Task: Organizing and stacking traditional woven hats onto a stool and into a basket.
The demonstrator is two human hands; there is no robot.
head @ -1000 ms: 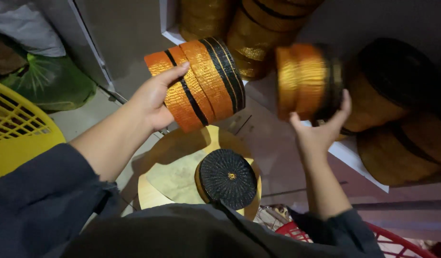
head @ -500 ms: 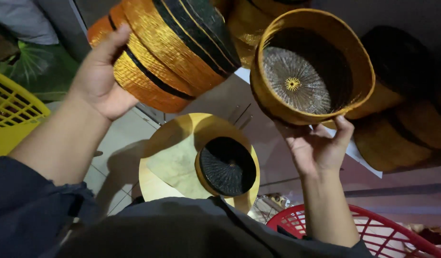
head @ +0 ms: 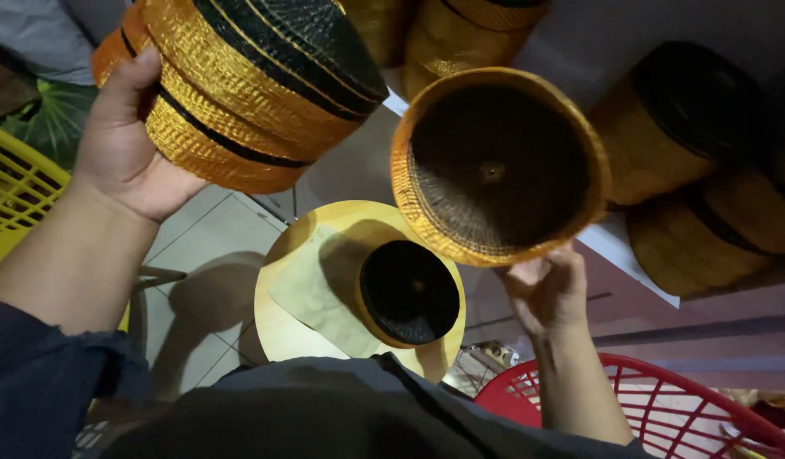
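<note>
Since half a second ago, little has shifted. My left hand stays wrapped around the stacked gold-and-black woven caps; my right hand pinches the lower rim of a single cap, hollow facing me, above the round table.

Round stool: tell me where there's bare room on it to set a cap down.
The stool top is free on its left half, over the paper sheet, between the left rim and the black-topped cap. The right side is taken by that cap. The shelf behind is crowded with stacked caps.
</note>
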